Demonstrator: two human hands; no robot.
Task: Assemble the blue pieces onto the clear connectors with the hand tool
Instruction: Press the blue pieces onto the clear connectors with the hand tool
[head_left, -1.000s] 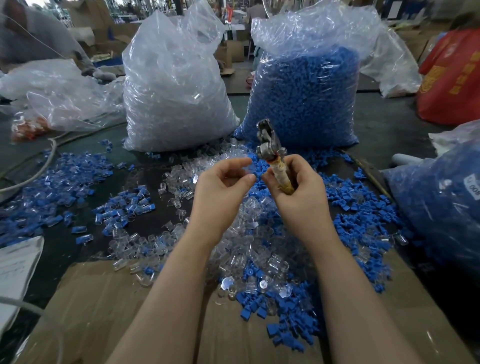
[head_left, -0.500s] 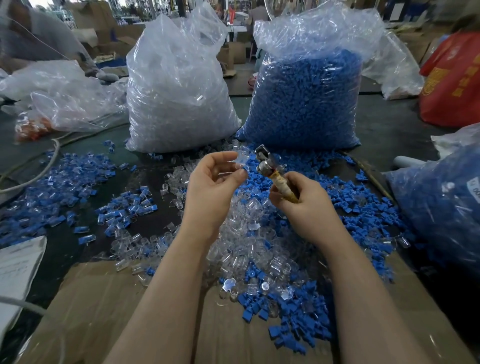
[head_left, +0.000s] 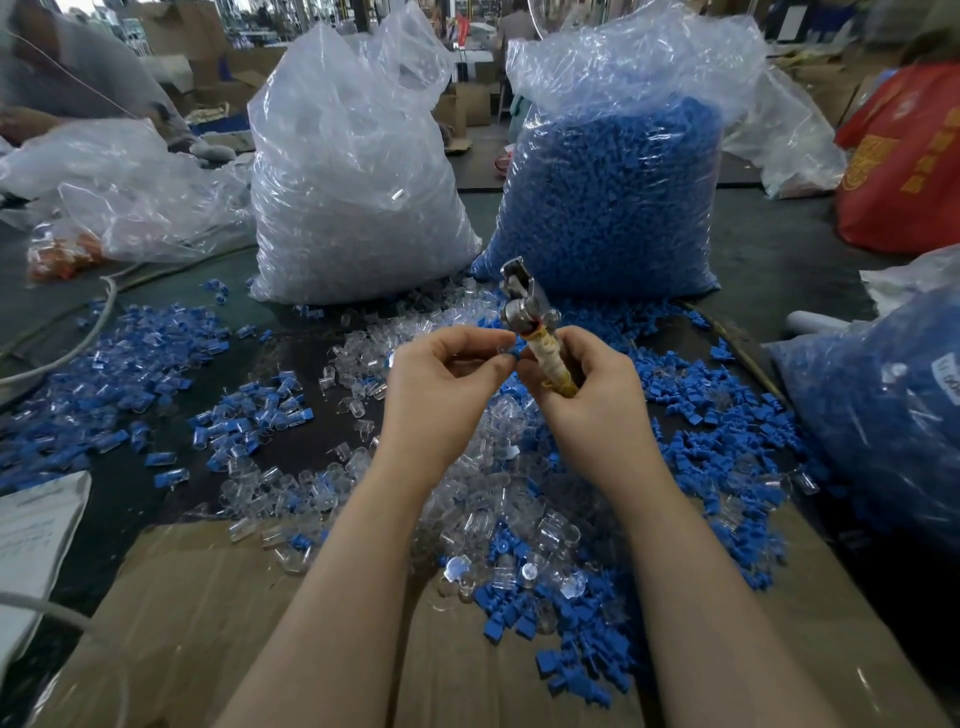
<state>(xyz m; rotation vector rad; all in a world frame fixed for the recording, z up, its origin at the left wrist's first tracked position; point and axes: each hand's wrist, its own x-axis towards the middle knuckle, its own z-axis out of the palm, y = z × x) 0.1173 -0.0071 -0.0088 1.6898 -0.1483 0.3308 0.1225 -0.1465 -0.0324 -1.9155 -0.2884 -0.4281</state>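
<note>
Right hand (head_left: 587, 395) grips the hand tool (head_left: 530, 322) upright, metal head far. Left hand (head_left: 441, 384) pinches a small blue piece (head_left: 511, 352) just beside the tool's shaft, above the mixed pile (head_left: 519, 509).

The dark table (head_left: 779, 270) carries cardboard (head_left: 208, 623), loose blue pieces (head_left: 701, 395), clear connectors (head_left: 509, 499) and bags (head_left: 353, 208).

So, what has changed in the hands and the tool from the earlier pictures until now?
The left hand has moved back toward the right hand, and its fingertips now pinch a small blue piece beside the hand tool. The tool, tilted left half a second ago, stands more upright again. The right hand keeps gripping its wrapped handle. The bags and loose piles look unchanged.
</note>
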